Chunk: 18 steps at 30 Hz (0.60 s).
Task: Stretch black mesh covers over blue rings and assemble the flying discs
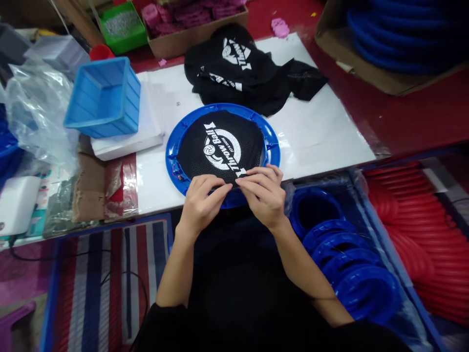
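Observation:
A blue plastic ring [271, 139] lies on the white board at the table's front edge. Black mesh fabric [194, 146] with white "Throw Ball" print covers the opening inside it. At the near rim, my left hand [202, 198] pinches the edge of the mesh between thumb and fingers. Just to its right, my right hand [264, 193] grips the same edge, its thumb and index tip close to the left hand's. The fabric edge under the fingertips is mostly hidden. More black mesh pieces [234, 68] with the same print lie in a loose pile behind the ring.
A blue bin [104, 105] stands on white sheets at left, beside clear plastic bags [40, 112]. Pink parts fill a cardboard box [198, 41] at the back. Blue rings [344, 239] sit in a crate below right, near red rings [421, 234]. A carton [366, 73] holds more blue rings.

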Motion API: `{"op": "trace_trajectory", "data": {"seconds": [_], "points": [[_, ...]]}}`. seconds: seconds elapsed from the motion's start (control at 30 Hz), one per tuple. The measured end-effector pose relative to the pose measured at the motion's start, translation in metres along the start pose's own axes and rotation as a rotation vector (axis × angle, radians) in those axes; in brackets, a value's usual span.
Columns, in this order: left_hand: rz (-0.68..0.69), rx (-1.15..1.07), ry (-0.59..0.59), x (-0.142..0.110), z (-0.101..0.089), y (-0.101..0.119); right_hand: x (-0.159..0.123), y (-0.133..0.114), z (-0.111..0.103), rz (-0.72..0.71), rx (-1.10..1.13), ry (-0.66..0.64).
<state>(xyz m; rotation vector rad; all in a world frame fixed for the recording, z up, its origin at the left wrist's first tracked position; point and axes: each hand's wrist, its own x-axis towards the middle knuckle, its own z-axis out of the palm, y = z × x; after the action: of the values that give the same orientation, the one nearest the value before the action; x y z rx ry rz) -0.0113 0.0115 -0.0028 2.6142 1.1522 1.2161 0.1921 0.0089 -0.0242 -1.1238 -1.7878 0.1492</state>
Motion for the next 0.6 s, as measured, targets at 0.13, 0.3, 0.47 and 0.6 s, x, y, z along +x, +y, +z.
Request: {"op": "trace_trajectory", "data": {"seconds": [0.13, 0.3, 0.47, 0.6], "points": [[0.059, -0.109, 0.039, -0.003, 0.001, -0.009, 0.004, 0.010, -0.010, -0.181, 0.081, -0.045], [0.100, -0.138, -0.030, -0.002, 0.000, -0.015, 0.008, 0.018, -0.018, -0.255, 0.117, -0.147], [0.115, -0.134, -0.053, 0.000, -0.001, -0.016, 0.009, 0.025, -0.026, -0.244, 0.204, -0.180], [0.122, -0.123, -0.073, 0.001, -0.002, -0.015, 0.008, 0.029, -0.032, -0.181, 0.258, -0.221]]}}
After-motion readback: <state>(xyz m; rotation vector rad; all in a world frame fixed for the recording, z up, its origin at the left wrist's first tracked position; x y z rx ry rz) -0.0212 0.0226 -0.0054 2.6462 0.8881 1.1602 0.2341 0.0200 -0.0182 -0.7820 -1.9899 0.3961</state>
